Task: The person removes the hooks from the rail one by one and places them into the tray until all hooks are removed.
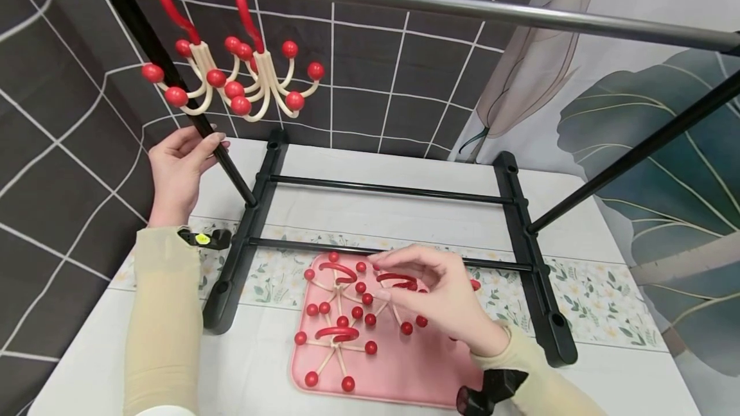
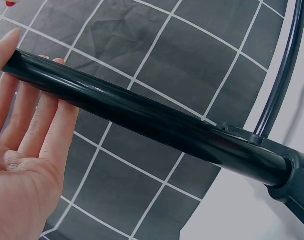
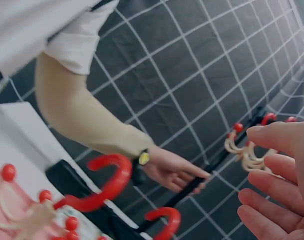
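My left hand (image 1: 178, 165) holds the left black post (image 2: 117, 102) of a garment rack, thumb on one side and fingers on the other. Over the pink tray (image 1: 405, 377), my right hand (image 1: 436, 291) hovers with relaxed fingers, thumb apart from them and nothing between. Just beneath its fingertips shows the red hook of one hanger (image 1: 396, 280), a cream multi-armed piece with red ball tips. Similar hangers (image 1: 337, 332) lie on the tray's left part; more of them are partly hidden by the hand. Two such hangers (image 1: 199, 53) hang from the silver rail (image 1: 405, 2) at its left end.
The rack stands on black feet (image 1: 534, 300) joined by two thin crossbars (image 1: 381, 186). Its right post (image 1: 636, 153) slants up at the right. A dark gridded cloth (image 1: 370, 82) backs the white table (image 1: 254, 364); a leaf-patterned curtain (image 1: 653, 121) hangs at right.
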A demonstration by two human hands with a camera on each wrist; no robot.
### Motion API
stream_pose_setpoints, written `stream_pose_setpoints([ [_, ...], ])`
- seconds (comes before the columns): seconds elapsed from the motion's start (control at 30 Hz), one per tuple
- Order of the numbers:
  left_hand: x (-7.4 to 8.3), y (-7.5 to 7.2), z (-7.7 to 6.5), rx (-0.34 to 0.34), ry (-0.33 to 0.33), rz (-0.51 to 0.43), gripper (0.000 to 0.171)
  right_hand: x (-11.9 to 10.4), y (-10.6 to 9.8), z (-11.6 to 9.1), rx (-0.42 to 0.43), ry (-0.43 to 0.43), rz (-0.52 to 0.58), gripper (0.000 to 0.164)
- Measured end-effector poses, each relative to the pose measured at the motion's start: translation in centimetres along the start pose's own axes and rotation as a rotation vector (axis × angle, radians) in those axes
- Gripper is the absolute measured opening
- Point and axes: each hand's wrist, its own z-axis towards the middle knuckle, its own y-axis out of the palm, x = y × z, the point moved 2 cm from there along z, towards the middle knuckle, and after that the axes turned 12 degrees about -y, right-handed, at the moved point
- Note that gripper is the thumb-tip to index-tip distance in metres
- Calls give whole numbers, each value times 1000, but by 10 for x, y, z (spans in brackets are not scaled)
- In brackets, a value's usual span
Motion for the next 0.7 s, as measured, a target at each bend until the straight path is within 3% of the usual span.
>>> stream_pose_setpoints([
  [0.37, 2, 1, 0, -3, -2, 1, 27, -20, -34, 31, 94, -121, -150, 44],
  [0.7, 3, 1, -2, -2, -7, -5, 29, -33, -52, 73, 206, -295, -175, 45],
])
